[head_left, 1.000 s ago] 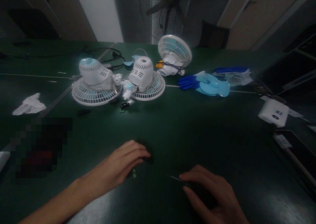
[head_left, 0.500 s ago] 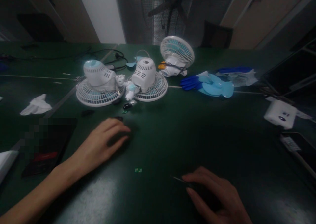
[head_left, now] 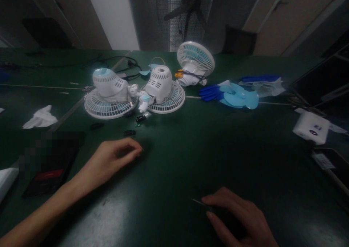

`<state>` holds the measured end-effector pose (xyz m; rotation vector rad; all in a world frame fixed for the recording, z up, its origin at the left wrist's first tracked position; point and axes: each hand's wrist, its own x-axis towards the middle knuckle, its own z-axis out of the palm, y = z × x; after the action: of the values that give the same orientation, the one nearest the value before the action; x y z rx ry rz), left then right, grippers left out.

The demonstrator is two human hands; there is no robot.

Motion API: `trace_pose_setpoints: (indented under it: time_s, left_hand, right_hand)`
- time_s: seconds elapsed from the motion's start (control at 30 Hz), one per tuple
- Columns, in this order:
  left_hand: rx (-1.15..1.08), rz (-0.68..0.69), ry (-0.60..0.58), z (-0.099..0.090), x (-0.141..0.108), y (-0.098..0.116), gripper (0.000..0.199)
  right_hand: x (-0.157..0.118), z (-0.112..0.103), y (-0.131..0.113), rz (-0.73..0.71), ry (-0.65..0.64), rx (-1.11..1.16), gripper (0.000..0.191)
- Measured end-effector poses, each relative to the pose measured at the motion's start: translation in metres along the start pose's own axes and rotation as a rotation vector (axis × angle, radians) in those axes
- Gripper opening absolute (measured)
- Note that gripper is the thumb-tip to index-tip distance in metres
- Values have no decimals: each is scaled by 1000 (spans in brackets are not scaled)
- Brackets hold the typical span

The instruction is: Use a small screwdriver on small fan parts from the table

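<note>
Right, the left hand (head_left: 116, 158) has thumb and forefinger drawn together at the tips, anything between them impossible to make out, near a small black piece (head_left: 129, 133). The right hand (head_left: 209, 207) grips a slim metal-tipped tool (head_left: 200, 202) between slightly parted thumb and forefinger, over the smooth green tabletop (head_left: 169, 167).

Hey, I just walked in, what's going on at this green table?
Someone is working bare-handed at the table. The right hand holds a thin tool, its metal tip pointing left. The left hand has its fingertips together near a small black part; it's too dim to tell whether they hold anything. Farther back are three white fans, two lying cage down, with blue blades and gloves to their right.
</note>
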<state>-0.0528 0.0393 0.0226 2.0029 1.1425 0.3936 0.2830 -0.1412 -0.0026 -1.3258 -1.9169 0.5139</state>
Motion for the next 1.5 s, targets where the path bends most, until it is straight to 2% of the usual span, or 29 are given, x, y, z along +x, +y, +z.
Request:
trace_pose_setpoints:
  time_s: [0.07,0.13,0.23,0.3,0.37,0.5,0.67,0.77,0.97,1.13,1.5]
  left_hand:
    - [-110,-120,249,-12,6,-9,31]
    - [-205,-193,444,-20,10,-16,39]
    - [-401,-273,562,-24,14,-25,46]
    - [-536,-330,570,-25,16,-34,50]
    - [-567,-373,563,-24,17,-42,53]
    - [-399,-365,550,-24,16,-47,57]
    - [-206,-314,551,-21,11,-31,62]
    - [-133,-310,535,-19,9,-28,60]
    - [41,-227,499,-17,10,-33,46]
    - [-24,-228,523,-15,11,-35,50]
    - [-133,-337,509,-17,13,-32,62]
  right_hand:
    - [0,0,0,8,6,-13,17]
    - [-1,-1,-1,11,11,-23,17]
    - [-3,-1,-1,6,0,-24,17]
    - [-3,0,-1,17,-6,-32,16]
    - [-3,0,-2,33,-3,-46,16]
    - [-1,-1,-2,35,3,-35,17]
    - [-1,-2,-4,22,33,-6,13]
    - [0,-2,-4,19,30,1,14]
    - [0,-1,-2,42,10,3,18]
    - [-2,0,0,3,37,-46,18]
    - [-6,0,6,25,-6,-56,22]
